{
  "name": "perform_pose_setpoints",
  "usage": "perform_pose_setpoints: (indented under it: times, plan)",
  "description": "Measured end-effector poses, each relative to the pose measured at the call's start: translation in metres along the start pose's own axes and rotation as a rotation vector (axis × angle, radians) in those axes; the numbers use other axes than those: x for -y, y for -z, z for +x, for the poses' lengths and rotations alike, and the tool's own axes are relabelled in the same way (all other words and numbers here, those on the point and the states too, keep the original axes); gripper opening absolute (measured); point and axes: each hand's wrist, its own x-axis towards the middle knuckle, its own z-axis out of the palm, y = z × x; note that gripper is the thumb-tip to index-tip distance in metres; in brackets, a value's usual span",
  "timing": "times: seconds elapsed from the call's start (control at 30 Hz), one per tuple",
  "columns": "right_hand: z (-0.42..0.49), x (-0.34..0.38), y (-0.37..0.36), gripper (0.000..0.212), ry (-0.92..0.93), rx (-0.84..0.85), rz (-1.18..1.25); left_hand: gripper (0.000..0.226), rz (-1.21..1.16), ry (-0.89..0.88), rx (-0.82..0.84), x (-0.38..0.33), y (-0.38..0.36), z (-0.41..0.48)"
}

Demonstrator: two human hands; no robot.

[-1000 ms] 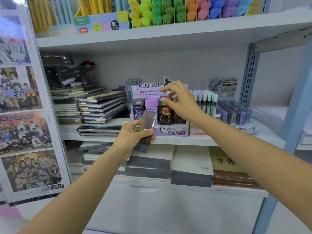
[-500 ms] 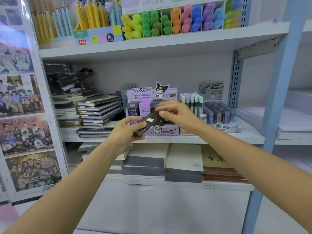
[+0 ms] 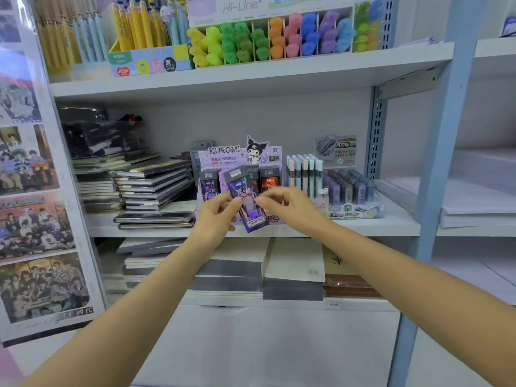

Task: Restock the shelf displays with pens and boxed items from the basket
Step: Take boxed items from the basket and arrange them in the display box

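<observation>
**Purple boxed item being held before the Kuromi display**

Purple and glossy, the boxed item is hanging in the air directly in front of the Kuromi display. It is tilted, with its top leaning left and its barcoded lower end pointing down and to the right. I am gripping it with both hands. My left hand is pinching the box's left edge, with the thumb lying on the printed face and the other fingers curling behind it. My right hand is closing its curled fingertips on the box's right edge; whether that thumb is pressing the back I cannot tell.

Behind the held box, the display is standing on the middle shelf and showing upright rows of similar boxes, some dark and some purple. Just right of the display, pastel pens are standing upright, and further right a tray of small purple-grey tubes is sitting. Left of the display, dark notebooks are lying in flat stacks. Above the display, on the next shelf up, coloured highlighters are filling a divided rack. Below the display, paper pads are lying stacked. Far left of the display, group-photo posters are hanging on a side panel.
</observation>
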Motion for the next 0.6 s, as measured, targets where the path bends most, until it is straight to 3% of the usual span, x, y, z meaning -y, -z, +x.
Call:
perform_pose_setpoints:
  times: [0.1, 0.23, 0.3, 0.43, 0.6]
  plan:
    - [0.007, 0.010, 0.008, 0.038, 0.057, -0.057, 0.030, 0.027, 0.194, -0.106, 0.034, 0.003, -0.007, 0.002]
    - [0.022, 0.020, 0.025, 0.031, 0.075, -0.048, -0.062, 0.014, 0.273, -0.179, 0.057, 0.014, -0.015, 0.005]
    - [0.028, 0.023, 0.040, 0.025, 0.072, -0.151, -0.105, 0.025, 0.380, -0.229, 0.066, 0.026, -0.017, 0.007]
    - [0.042, 0.021, 0.060, 0.021, 0.077, -0.362, -0.182, 0.057, 0.879, -0.361, 0.102, 0.052, -0.025, 0.011]
    - [0.054, 0.008, 0.047, 0.020, 0.075, -0.349, -0.368, 0.067, 1.063, -0.437, 0.085, 0.066, -0.031, 0.009]
